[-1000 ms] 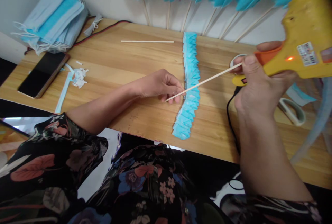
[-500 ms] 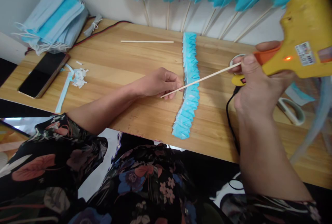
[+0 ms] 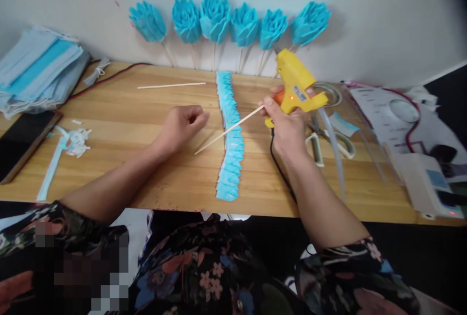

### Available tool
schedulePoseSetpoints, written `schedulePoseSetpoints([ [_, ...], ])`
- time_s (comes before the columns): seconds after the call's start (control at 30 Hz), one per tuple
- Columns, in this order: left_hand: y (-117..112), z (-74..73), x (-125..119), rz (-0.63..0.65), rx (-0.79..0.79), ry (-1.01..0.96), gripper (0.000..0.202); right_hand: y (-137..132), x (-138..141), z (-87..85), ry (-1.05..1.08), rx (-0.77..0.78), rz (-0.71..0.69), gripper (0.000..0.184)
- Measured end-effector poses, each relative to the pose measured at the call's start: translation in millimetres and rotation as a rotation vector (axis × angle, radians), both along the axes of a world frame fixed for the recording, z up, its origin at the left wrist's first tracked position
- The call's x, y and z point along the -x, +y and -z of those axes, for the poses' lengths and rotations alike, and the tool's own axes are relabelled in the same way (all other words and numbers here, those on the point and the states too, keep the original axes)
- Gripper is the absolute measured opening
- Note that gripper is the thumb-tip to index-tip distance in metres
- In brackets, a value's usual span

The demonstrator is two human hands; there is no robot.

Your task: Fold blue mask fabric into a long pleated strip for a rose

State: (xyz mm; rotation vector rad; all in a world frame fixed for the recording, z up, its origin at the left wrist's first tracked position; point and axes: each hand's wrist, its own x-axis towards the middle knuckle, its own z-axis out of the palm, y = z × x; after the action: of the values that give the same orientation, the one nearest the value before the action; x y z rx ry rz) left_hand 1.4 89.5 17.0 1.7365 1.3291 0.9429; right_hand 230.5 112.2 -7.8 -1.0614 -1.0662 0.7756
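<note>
In my right hand (image 3: 290, 132) is a yellow hot glue gun (image 3: 294, 79), its nozzle pointing up and away from me. The same hand pinches one end of a thin wooden stick (image 3: 215, 138), which slants down to the left above a pleated blue strip (image 3: 229, 154). That strip lies lengthwise from the back of the table toward its front edge. Left of it rests my left hand (image 3: 184, 127), fingers curled into a loose fist with nothing visible in them. Behind, another wooden stick (image 3: 171, 85) lies flat on the table.
Several blue fabric flowers (image 3: 215, 19) on sticks lean against the wall. At left are stacked face masks (image 3: 40, 69), a phone (image 3: 29, 142) and white scraps (image 3: 78, 142). Scissors (image 3: 345, 144), a tape roll (image 3: 328, 92) and a white power box (image 3: 425, 178) stand at right.
My view has pulled back and shows more of the table. My left hand has come away from the stick's lower end and curled up. My right hand still holds the glue gun and stick.
</note>
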Motion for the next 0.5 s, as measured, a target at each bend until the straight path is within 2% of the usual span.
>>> schedulePoseSetpoints([
  [0.03,-3.2,-2.9,-2.6,-0.004,-0.014,-0.032,0.038,-0.1,0.2,0.2,0.006,-0.003,-0.008,0.03],
  [0.1,-14.4,-13.4,-12.3,0.085,0.054,-0.138,0.031,-0.3,0.5,0.3,0.018,-0.016,-0.027,0.029],
  [0.2,-38.1,-36.4,-40.0,0.364,0.283,-0.308,0.019,0.0,0.4,0.7,0.004,-0.022,-0.033,0.028],
  [0.23,-45.5,-43.7,-52.5,0.45,0.363,-0.344,0.022,0.3,0.4,1.0,-0.008,-0.021,-0.033,0.029],
  [0.3,-56.5,-53.9,-80.9,0.523,0.505,-0.396,0.037,1.2,0.8,1.4,-0.03,-0.018,-0.036,0.029],
  [0.4,-61.7,-54.9,-126.4,0.554,0.638,-0.38,0.06,2.8,2.6,1.5,-0.013,-0.021,-0.034,0.029],
  [0.43,-61.1,-52.2,-140.5,0.563,0.681,-0.401,0.06,3.4,3.3,1.5,0.002,-0.023,-0.029,0.029],
  [0.5,-58.7,-45.4,-164.8,0.569,0.766,-0.476,0.047,4.8,4.1,1.7,0.028,-0.031,-0.023,0.032],
])
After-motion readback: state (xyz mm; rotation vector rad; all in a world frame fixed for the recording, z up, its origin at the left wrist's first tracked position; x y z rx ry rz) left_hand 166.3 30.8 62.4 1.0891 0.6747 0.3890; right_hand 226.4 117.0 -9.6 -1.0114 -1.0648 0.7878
